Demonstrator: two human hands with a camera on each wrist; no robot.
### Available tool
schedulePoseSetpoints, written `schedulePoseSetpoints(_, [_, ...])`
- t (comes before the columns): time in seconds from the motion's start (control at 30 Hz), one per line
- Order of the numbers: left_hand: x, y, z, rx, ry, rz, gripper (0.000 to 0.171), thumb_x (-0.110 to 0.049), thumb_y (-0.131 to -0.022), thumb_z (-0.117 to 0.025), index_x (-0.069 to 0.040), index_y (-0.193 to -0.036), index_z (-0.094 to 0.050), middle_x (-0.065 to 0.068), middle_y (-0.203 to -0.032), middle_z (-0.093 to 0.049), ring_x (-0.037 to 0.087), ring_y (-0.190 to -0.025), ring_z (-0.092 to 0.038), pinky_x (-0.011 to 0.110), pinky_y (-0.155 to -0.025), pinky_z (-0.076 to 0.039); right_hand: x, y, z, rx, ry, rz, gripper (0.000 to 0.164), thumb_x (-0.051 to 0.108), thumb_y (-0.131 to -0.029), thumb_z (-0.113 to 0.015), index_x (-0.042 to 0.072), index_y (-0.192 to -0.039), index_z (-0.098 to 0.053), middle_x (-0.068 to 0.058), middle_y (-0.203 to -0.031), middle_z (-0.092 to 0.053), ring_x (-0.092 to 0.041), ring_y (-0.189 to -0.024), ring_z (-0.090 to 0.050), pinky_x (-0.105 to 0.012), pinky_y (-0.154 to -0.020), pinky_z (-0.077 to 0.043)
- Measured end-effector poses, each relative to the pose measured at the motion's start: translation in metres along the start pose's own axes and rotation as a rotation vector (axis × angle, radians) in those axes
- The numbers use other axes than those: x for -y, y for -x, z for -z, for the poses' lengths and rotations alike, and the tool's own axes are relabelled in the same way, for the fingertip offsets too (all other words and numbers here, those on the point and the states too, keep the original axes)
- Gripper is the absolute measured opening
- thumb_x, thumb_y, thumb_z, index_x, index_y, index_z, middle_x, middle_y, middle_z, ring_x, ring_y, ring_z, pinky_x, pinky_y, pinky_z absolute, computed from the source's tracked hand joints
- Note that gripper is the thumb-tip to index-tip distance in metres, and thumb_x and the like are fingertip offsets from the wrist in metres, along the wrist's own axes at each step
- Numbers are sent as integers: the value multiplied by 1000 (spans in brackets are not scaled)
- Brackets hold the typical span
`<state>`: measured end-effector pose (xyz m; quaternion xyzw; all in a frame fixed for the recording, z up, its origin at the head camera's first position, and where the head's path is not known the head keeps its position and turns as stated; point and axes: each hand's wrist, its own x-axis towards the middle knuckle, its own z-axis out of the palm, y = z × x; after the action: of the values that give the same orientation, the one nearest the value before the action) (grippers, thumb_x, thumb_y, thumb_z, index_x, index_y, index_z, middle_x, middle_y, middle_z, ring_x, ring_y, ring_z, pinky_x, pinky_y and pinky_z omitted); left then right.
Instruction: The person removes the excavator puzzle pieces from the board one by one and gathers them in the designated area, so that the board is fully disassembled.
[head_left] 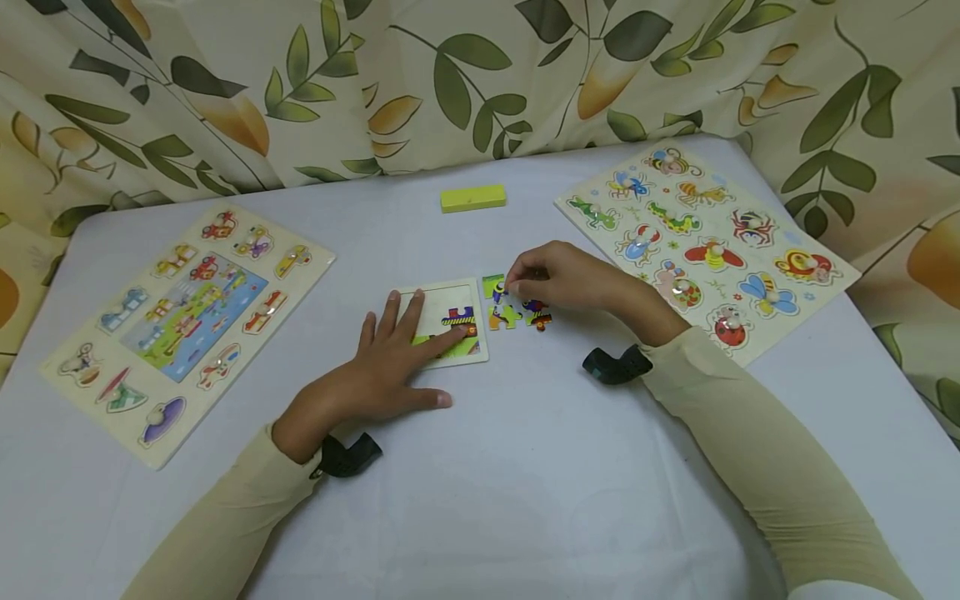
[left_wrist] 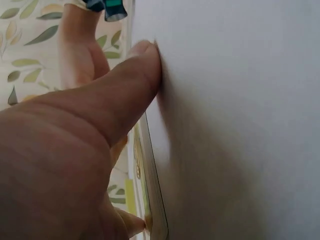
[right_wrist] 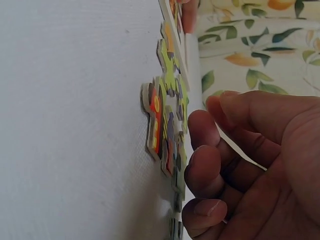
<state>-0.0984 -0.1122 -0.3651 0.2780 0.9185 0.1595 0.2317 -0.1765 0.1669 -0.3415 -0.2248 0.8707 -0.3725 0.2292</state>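
Note:
My left hand (head_left: 386, 358) lies spread over a small framed jigsaw board (head_left: 482, 350), fingers on it and thumb on the cloth. Some pieces with a purple and orange vehicle picture (head_left: 459, 318) sit at the board's right side. Just right of the board, several loose jigsaw pieces (head_left: 504, 315) lie close together on the table. Over them hovers my right hand (head_left: 558, 275), fingers bent and thumb tip near the index finger. In the right wrist view, jigsaw pieces (right_wrist: 156, 120) lie beside the fingertips; whether anything is between thumb and index is hidden.
On the left is a large vehicle peg puzzle (head_left: 288, 296); on the right, a large insect peg puzzle (head_left: 675, 246). A yellow block (head_left: 473, 198) lies toward the back. White cloth covers the table (head_left: 525, 492), and a leaf-patterned curtain (head_left: 465, 92) hangs behind it.

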Motion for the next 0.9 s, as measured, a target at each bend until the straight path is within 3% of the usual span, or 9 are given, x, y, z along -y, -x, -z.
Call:
schedulePoseSetpoints(0.17, [-6,2,0,-5,18,-18,81,-50,-88,-67,-44,-153,-19,16,-159,17,37,-141,25,63,-105,14,1,-1,-2,0,-3,-7,13,9,-96,-59,6,-102,-70,-5,-86,-64,-20,-81,-52,-34,-72,-43])
schedulePoseSetpoints(0.33, [-9,4,0,38,29,-61,71,-43,-94,-62,-40,-154,-23,15,-159,19,32,-141,27,60,-108,12,3,-4,-5,-13,-19,7,14,10,-96,-58,6,-104,-69,-6,-90,-64,-21,-81,-53,-33,-71,-44])
schedulePoseSetpoints(0.63, [-6,7,-1,82,15,-84,63,-44,-99,-52,-37,-154,-23,13,-157,25,31,-139,31,60,-110,8,10,-11,-13,-24,-8,48,16,14,-97,-59,8,-107,-71,-4,-90,-66,-20,-75,-53,-32,-66,-44])
schedulePoseSetpoints(0.9, [-6,7,-1,83,28,-86,62,-44,-99,-51,-38,-154,-23,13,-157,25,32,-139,32,60,-109,10,19,-16,-17,-3,-4,75,19,14,-97,-60,7,-110,-72,-3,-99,-68,-20,-82,-54,-33,-74,-45])
